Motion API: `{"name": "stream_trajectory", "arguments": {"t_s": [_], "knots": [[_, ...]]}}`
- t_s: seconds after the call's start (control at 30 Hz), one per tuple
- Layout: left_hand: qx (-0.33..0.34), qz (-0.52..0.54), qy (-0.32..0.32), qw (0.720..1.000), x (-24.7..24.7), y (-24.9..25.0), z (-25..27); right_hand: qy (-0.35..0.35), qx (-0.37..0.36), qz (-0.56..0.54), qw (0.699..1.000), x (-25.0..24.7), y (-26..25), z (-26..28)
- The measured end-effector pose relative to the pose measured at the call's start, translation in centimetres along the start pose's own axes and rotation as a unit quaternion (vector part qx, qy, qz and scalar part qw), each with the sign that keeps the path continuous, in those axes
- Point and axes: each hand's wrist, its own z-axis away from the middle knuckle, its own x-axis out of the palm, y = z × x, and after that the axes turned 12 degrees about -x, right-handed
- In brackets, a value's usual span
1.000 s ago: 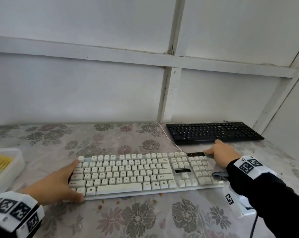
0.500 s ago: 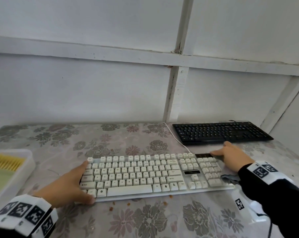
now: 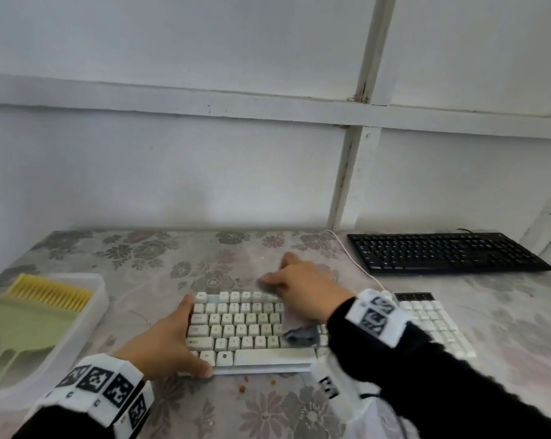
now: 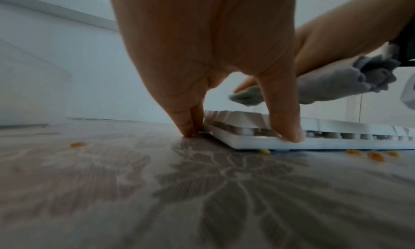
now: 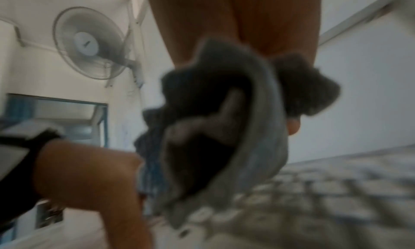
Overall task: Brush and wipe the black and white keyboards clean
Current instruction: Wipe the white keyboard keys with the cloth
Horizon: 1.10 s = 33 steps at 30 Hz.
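The white keyboard (image 3: 242, 327) lies in the middle of the flowered table. My left hand (image 3: 176, 340) holds its left end, thumb on the front edge and fingers down its side; the left wrist view shows that hand (image 4: 224, 57) against the keyboard's corner (image 4: 336, 139). My right hand (image 3: 302, 289) lies over the upper keys with a grey cloth (image 3: 301, 335) held under the palm, bunched out below the wrist. Across the two wrist views the cloth (image 4: 325, 86) hangs crumpled (image 5: 224, 119) beneath that hand. The black keyboard (image 3: 441, 251) sits at the back right, untouched.
A clear plastic tray (image 3: 100, 299) at the left holds a yellow-bristled brush (image 3: 51, 293) and a green dustpan (image 3: 24, 327). Orange crumbs (image 3: 242, 388) lie on the table by the keyboard's front edge. A white cable (image 3: 359, 264) runs to the back wall.
My right hand has swept the cloth from the white keyboard's right end leftward to its upper middle keys. The left hand keeps its hold on the left end.
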Motion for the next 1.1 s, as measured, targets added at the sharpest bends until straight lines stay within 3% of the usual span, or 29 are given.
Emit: {"name": "stream_trajectory", "arguments": {"t_s": [0.17,0.47,0.7,0.83,0.93,1.1], "knots": [[0.023,0.015,-0.002,1.0,-0.1,0.0,-0.3,-0.12,-0.075,0.112,0.984,5.5,-6.4,-4.2],[0.045,0.018,0.011,0.999,-0.2,0.1,0.0,-0.082,-0.081,0.155,0.981,6.1,-4.6,-3.5],[0.032,0.007,0.011,0.999,-0.2,0.1,0.3,-0.083,-0.03,0.133,0.987,3.3,-1.3,-0.9],[0.021,0.006,0.004,1.0,-0.2,0.0,0.0,-0.094,0.006,0.14,0.986,1.6,-3.9,-1.4],[0.023,0.014,-0.002,1.0,-0.2,-0.4,-0.3,-0.076,-0.03,0.107,0.991,2.6,-6.8,-2.9],[0.019,0.012,-0.009,1.0,-0.2,-0.5,-0.4,-0.146,-0.072,0.172,0.971,5.3,-7.7,-4.3]]}}
